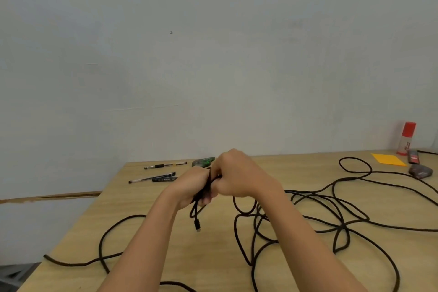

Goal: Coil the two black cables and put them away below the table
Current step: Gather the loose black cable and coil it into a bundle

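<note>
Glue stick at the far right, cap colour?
Red cap on the glue stick, white body; only the head view shows it.

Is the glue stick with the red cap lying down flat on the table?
No, the glue stick stands upright at the far right of the table, just behind the orange paper.

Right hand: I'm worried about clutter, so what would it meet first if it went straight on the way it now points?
Pointing far-left, the right hand would probably first meet the black cable bundle and the left hand gripping it; pens lie beyond, depth unclear.
</note>
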Tool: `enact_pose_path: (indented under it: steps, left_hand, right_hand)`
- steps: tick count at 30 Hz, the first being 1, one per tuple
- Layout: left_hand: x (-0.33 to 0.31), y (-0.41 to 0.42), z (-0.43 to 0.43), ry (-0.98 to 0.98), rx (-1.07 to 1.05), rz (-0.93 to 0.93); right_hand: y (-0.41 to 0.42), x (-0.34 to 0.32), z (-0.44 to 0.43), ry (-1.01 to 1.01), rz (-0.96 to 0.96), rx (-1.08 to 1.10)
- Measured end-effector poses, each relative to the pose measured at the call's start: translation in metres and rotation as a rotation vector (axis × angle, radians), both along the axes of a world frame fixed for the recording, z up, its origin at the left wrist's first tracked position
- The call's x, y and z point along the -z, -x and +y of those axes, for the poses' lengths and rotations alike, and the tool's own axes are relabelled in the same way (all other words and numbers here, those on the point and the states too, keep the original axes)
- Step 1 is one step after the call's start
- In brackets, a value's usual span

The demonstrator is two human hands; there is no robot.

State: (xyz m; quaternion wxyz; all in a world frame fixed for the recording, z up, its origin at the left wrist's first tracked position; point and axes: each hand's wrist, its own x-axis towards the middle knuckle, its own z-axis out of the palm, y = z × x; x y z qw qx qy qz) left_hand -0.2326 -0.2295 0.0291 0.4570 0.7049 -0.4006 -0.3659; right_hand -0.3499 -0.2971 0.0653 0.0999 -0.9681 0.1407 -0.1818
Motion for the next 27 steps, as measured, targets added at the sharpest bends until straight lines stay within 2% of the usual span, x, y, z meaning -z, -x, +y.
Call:
enact_pose_path:
  steps: [2, 4, 6, 9, 13, 16, 20, 24, 27]
  left_hand:
    - [-0.004, -0.004, 0.004, -0.065, 0.073, 0.09]
    - [-0.005, -0.01, 0.007, -0.087, 0.173, 0.292]
    - [-0.006, -0.014, 0.008, -0.056, 0.277, 0.477]
    - [-0.006, -0.015, 0.005, -0.019, 0.443, 0.644]
    - [0.0, -0.029, 0.003, 0.071, 0.605, 0.808]
    - [0.003, -0.029, 0.003, 0.205, 0.451, 0.897]
    - [0.005, -0.031, 0.001, 0.364, 0.076, 0.961]
    - [0.003, -0.026, 0.0, 0.402, -0.031, 0.936]
    - [-0.001, -0.019, -0.003, 0.481, -0.091, 0.92]
  right_hand:
    - [0.001, -0.002, -0.017, -0.154, -0.138, 0.091]
    - [0.001, 0.001, -0.036, -0.37, -0.223, 0.085]
    - [-0.003, 0.008, -0.044, -0.649, -0.201, -0.044]
    - [-0.009, 0.025, -0.044, -1.049, -0.126, -0.272]
    - [-0.006, 0.029, -0.045, -1.146, -0.092, -0.331]
    - [-0.007, 0.027, -0.043, -1.179, -0.114, -0.357]
    - [-0.006, 0.031, -0.044, -1.324, -0.2, -0.372]
    - [-0.011, 0.038, -0.041, -1.439, -0.3, -0.308]
    - [-0.015, 0.039, -0.032, -1.681, -0.417, -0.337]
